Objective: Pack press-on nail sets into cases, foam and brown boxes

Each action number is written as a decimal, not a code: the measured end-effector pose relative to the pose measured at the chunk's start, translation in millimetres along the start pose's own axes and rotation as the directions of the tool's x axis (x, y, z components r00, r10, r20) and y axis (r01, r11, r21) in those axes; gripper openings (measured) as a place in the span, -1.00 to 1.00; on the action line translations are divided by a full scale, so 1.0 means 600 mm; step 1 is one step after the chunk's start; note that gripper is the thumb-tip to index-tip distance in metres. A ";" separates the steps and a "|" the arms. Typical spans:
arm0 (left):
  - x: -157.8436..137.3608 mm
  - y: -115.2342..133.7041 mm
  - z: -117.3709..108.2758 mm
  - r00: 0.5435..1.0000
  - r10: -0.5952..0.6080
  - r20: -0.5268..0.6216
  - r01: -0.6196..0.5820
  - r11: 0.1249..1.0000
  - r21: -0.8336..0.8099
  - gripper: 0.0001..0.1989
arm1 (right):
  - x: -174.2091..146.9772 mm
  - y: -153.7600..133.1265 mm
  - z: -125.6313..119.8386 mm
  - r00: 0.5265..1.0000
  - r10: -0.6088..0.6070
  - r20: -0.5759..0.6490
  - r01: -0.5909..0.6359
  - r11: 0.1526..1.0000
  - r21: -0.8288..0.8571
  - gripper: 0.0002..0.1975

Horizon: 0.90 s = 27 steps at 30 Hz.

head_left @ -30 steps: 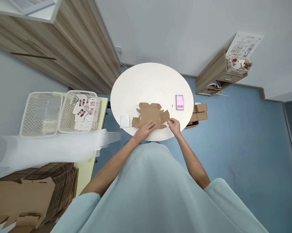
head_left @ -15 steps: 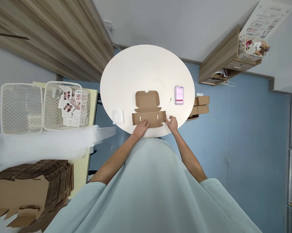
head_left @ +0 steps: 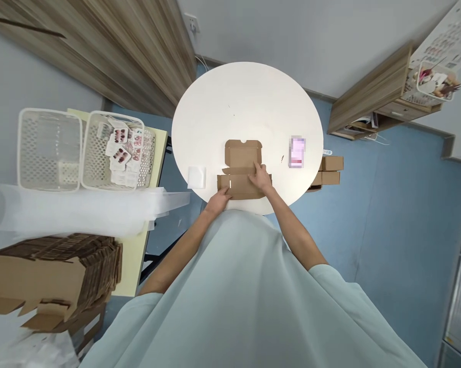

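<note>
An unfolded brown cardboard box (head_left: 243, 152) lies flat on the round white table (head_left: 245, 97), its notched lid panel pointing away from me. My left hand (head_left: 217, 203) is at the near left corner, fingers and thumb closed on the cardboard edge. Over the right part of the box is my right hand (head_left: 261, 179), index finger stretched toward the crease and thumb apart, touching the cardboard. A slot shows in the left of the near panel; the right side is partly hidden by my right hand.
On the table are a white square packet (head_left: 197, 177) at left and a blurred pink phone-like object (head_left: 297, 152) at right. A side table at left holds white baskets (head_left: 85, 174), white sheeting (head_left: 80, 209) and stacked flat cardboard (head_left: 34, 278). Small cartons (head_left: 332, 171) stand beyond the right edge.
My right hand has moved from the box's right edge leftward and away from me, over the cardboard. My left hand has shifted to the near left corner. The whole view has shifted slightly.
</note>
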<state>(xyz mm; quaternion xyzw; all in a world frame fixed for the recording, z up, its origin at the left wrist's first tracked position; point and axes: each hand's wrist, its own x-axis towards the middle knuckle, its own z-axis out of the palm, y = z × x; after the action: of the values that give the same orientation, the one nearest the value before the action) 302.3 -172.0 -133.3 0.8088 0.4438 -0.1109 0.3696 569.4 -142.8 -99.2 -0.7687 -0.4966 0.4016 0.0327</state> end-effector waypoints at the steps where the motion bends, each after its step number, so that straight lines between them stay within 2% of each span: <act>1: 0.001 -0.003 0.000 1.000 0.005 -0.006 -0.005 1.000 -0.014 -0.54 | -0.006 0.005 0.003 1.000 -0.019 0.003 0.019 1.000 0.007 -0.20; 4: 0.006 -0.012 -0.002 1.000 -0.004 -0.028 0.003 0.999 -0.051 -0.57 | -0.031 0.025 0.015 0.998 -0.058 0.024 0.058 0.998 -0.005 -0.10; 7: 0.009 -0.011 0.000 0.995 -0.048 -0.089 0.038 0.993 -0.108 -0.61 | -0.059 0.044 0.030 0.990 -0.100 0.097 0.104 0.994 -0.037 0.16; 9: 0.010 -0.004 0.002 0.982 -0.122 -0.143 0.096 0.979 -0.179 -0.65 | -0.075 0.053 0.038 0.981 -0.132 0.146 0.139 0.989 -0.043 0.35; 11: 0.012 0.006 0.003 0.950 -0.249 -0.189 0.188 0.938 -0.291 -0.64 | -0.085 0.059 0.045 0.974 -0.155 0.163 0.164 0.985 -0.046 0.46; 13: 0.016 0.015 0.002 0.909 -0.361 -0.211 0.261 0.883 -0.390 -0.50 | -0.088 0.063 0.049 0.975 -0.156 0.160 0.166 0.985 -0.055 0.47; 15: 0.023 0.021 -0.004 0.888 -0.404 -0.220 0.291 0.864 -0.411 -0.37 | -0.085 0.066 0.051 0.976 -0.148 0.158 0.159 0.985 -0.062 0.42; 16: 0.027 0.023 -0.009 0.891 -0.396 -0.221 0.294 0.876 -0.383 -0.38 | -0.083 0.066 0.051 0.977 -0.145 0.156 0.157 0.985 -0.067 0.41; 19: 0.041 0.028 -0.026 0.927 -0.330 -0.179 0.288 0.930 -0.227 -0.59 | -0.077 0.068 0.050 0.978 -0.150 0.146 0.163 0.983 -0.082 0.36; 21: 0.046 0.031 -0.036 0.946 -0.292 -0.142 0.272 0.951 -0.145 -0.65 | -0.075 0.067 0.048 0.979 -0.151 0.136 0.164 0.982 -0.089 0.31; 24: 0.042 0.035 -0.046 0.956 -0.265 -0.128 0.252 0.961 -0.111 -0.62 | -0.075 0.064 0.047 0.982 -0.145 0.125 0.157 0.983 -0.091 0.23; 27: 0.024 0.036 -0.049 0.939 -0.291 -0.185 0.270 0.954 -0.133 -0.53 | -0.077 0.061 0.048 0.984 -0.137 0.118 0.148 0.985 -0.090 0.21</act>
<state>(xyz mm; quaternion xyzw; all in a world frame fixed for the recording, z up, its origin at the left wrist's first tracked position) 323.6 -149.6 -109.6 0.7236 0.5952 -0.0558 0.3451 569.4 -207.6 -108.2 -0.7083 -0.5706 0.4156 -0.0045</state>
